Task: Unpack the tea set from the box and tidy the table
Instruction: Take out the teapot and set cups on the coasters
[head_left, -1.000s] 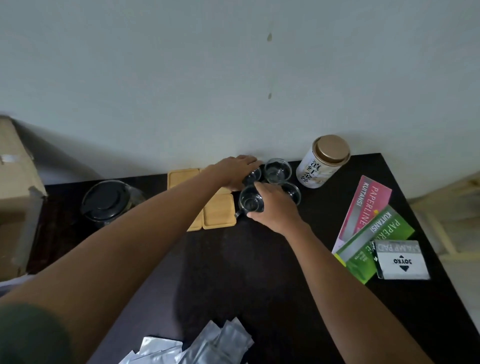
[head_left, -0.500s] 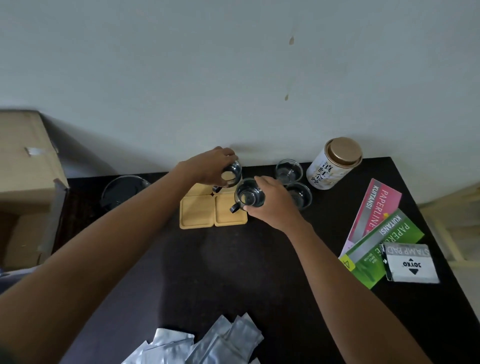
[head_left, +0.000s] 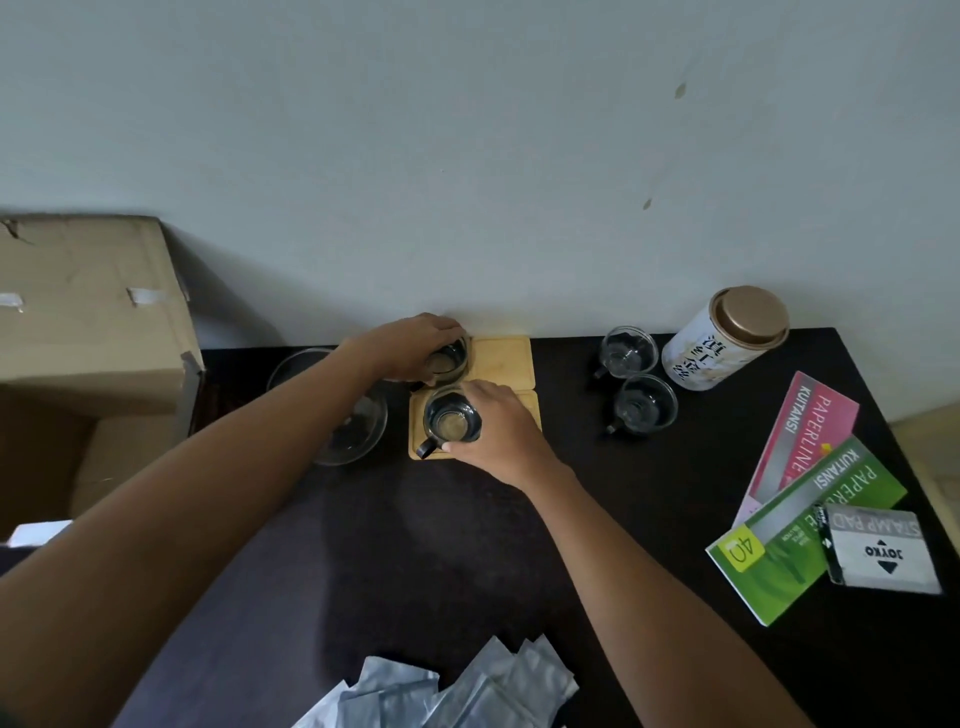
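while both hands work at the far edge of the dark table (head_left: 467, 571), four small clear glass cups with dark handles are in view: one under the left hand (head_left: 410, 345), whose fingers curl over its rim, seated on a pale wooden square coaster (head_left: 506, 358) group by the wall; one gripped from the right side by the right hand (head_left: 498, 431), fingers wrapped round the cup (head_left: 451, 423), standing on a near coaster with its handle pointing near-left; and two empty cups (head_left: 626, 353) (head_left: 644, 405) standing apart to the right, beside a white cylindrical tin with a bronze lid (head_left: 727, 338). at least three coasters show, edges touching. one clear glass teapot (head_left: 353, 431) lies partly behind the left forearm. one open brown cardboard box (head_left: 88, 332) stands at far left. silver foil sachets (head_left: 457, 691) lie heaped at the near edge; one pink and one green paper pack (head_left: 810, 509) and one grey stamp pad box (head_left: 883, 551) overlap at right.
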